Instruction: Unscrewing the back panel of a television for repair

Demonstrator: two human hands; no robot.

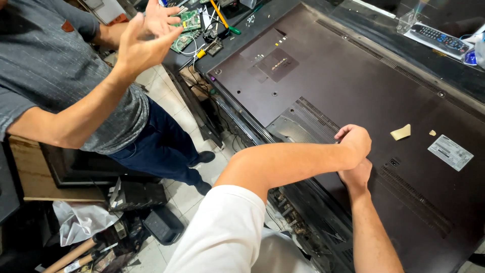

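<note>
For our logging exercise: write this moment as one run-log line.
left hand: stacked over right | right hand: pressed on large dark-brown flat television back panel | co-worker's hands: raised, apart

A large flat television (353, 91) lies face down on the workbench before me, its dark brown back cover upward. Vent slots run across the panel, with a white label and a tan tape scrap near its right side.
</note>
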